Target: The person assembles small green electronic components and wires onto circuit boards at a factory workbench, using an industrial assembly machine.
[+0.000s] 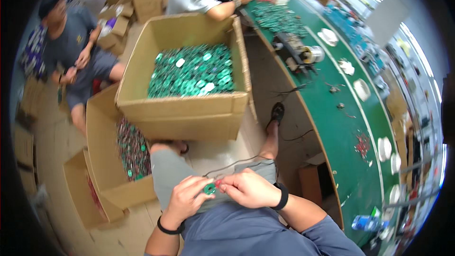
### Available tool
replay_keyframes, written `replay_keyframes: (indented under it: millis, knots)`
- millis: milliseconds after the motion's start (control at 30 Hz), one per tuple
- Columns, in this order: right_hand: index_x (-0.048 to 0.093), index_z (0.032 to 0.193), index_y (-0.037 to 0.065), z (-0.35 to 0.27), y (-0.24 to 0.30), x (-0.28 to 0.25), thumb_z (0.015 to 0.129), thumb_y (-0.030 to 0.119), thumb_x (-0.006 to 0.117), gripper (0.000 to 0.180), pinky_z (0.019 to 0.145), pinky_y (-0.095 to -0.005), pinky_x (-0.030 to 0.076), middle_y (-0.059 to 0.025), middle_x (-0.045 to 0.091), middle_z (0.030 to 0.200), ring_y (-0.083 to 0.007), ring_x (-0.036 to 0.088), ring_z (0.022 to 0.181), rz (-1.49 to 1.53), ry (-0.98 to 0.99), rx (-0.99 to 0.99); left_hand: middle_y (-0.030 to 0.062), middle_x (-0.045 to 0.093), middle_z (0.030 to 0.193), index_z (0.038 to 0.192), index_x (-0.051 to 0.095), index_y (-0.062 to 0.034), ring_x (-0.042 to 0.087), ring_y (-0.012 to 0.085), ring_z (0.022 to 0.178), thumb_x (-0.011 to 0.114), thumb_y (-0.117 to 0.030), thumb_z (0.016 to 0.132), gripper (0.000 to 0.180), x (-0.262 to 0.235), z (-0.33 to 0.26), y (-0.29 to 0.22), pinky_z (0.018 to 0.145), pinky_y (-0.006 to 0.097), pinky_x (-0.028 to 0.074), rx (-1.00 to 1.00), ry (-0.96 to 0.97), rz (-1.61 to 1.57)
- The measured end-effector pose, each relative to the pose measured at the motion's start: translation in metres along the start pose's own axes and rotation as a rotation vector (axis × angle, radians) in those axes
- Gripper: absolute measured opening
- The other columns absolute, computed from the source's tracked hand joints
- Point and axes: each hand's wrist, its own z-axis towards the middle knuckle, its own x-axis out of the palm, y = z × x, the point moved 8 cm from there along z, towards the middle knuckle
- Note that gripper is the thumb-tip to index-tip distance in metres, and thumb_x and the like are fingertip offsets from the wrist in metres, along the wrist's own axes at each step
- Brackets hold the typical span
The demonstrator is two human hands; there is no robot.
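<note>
In front of my lap, my left hand (186, 198) pinches a small green ring-shaped part (209, 189) between thumb and fingertips. Close against it on the right, my right hand (249, 188) is closed on a small red piece (218, 183), which seems to touch the green part. The red piece is too small to make out its kind. Beyond my knees stands a large cardboard box (185, 114) holding many similar green round parts (189, 71), a few of them pale.
A lower cardboard box (106, 161) at left holds dark, reddish and green pieces. The green workbench (327, 128) along the right carries a small machine (291, 50), white rolls (384, 149), red bits and a bottle (365, 223). Two people sit beyond the boxes. Thin dark cables hang near my right leg.
</note>
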Motion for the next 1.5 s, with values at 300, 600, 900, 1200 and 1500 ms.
replay_keyframes:
  millis: [300, 600, 900, 1200, 1500]
  knots:
    - [0.067, 0.085, 0.004, 0.016, -0.016, 0.021, 0.091, 0.010, 0.060, 0.011, 0.059, -0.0392, 0.052, -0.0169, 0.063, 0.066, -0.0364, 0.064, 0.062, -0.003, 0.094, -0.021, 0.0121, 0.071, 0.100, 0.112, 0.070, -0.0043, 0.068, 0.0294, 0.088, 0.082, -0.009, 0.072, 0.042, 0.014, -0.002, 0.029, 0.078, 0.038, 0.055, -0.049, -0.007, -0.044]
    - [0.068, 0.086, 0.004, 0.004, -0.043, 0.006, 0.091, 0.008, 0.058, 0.012, 0.061, -0.0375, 0.053, -0.0143, 0.066, 0.070, -0.0324, 0.068, 0.064, -0.028, 0.067, 0.010, 0.0113, 0.071, 0.101, 0.112, 0.070, -0.0045, 0.069, 0.0280, 0.090, 0.082, -0.009, 0.072, 0.042, 0.017, 0.009, 0.034, 0.081, 0.037, 0.055, -0.105, 0.043, -0.049]
    - [0.066, 0.088, 0.003, 0.004, -0.072, -0.008, 0.092, 0.011, 0.059, 0.011, 0.063, -0.0449, 0.053, -0.0205, 0.064, 0.077, -0.0406, 0.065, 0.072, 0.053, 0.005, 0.195, 0.0136, 0.071, 0.097, 0.109, 0.072, -0.0037, 0.069, 0.0303, 0.084, 0.083, -0.011, 0.072, 0.040, 0.020, 0.019, 0.040, 0.073, 0.037, 0.056, -0.188, 0.086, -0.110]
    - [0.060, 0.083, 0.001, 0.012, -0.074, 0.011, 0.092, 0.011, 0.055, 0.014, 0.072, -0.0483, 0.048, -0.0202, 0.061, 0.077, -0.0411, 0.061, 0.079, 0.081, -0.034, -0.044, 0.0185, 0.069, 0.096, 0.107, 0.071, 0.0000, 0.067, 0.0348, 0.087, 0.075, -0.013, 0.073, 0.036, 0.015, 0.011, 0.033, 0.078, 0.039, 0.053, -0.235, 0.125, -0.064]
    - [0.060, 0.082, 0.001, 0.005, -0.070, 0.002, 0.088, 0.007, 0.056, 0.010, 0.069, -0.0472, 0.048, -0.0208, 0.061, 0.073, -0.0410, 0.061, 0.074, 0.129, -0.025, 0.012, 0.0208, 0.068, 0.107, 0.114, 0.068, 0.0016, 0.066, 0.0380, 0.097, 0.069, -0.004, 0.081, 0.033, 0.030, 0.024, 0.025, 0.087, 0.040, 0.052, -0.172, 0.260, -0.073]
